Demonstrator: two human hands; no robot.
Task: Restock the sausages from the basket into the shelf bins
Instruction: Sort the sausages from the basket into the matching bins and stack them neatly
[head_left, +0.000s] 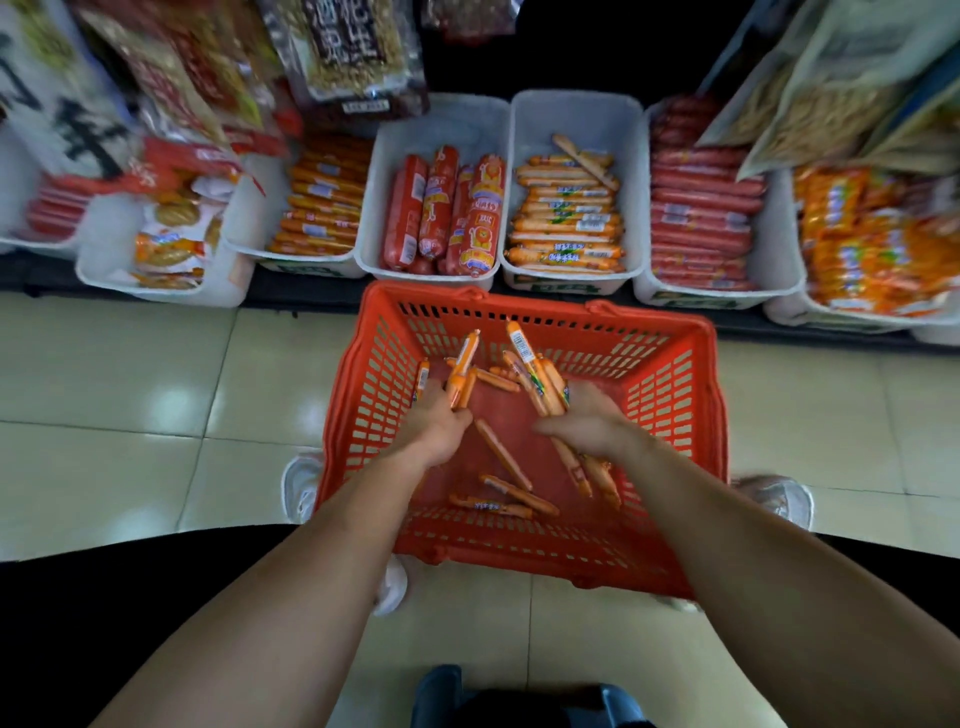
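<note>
Because the basket (670, 395) stands on the floor (130, 374) directly in front of the shelf, both hands reach down into it at once. The left hand (439, 428) has its grip curled round a left bundle (460, 371) of thin orange sausages, about 3, though blur makes the count uncertain; their ends fan upward past the fingers. Between the hands, loose sausages (503, 454) lie flat on the basket bottom, at least 4, not yet collected. The right hand (589, 423) has its grip closed round a right bundle (537, 376), held roughly parallel so that the pieces can be laid down together. Further pieces show under its wrist; whether it holds them cannot be determined. Above the right hand, the matching bin (571, 117) holds the same orange sausages stacked crosswise, so it is the probable destination. Judgement: gathering is in progress; transfer of both bundles comes next.
</note>
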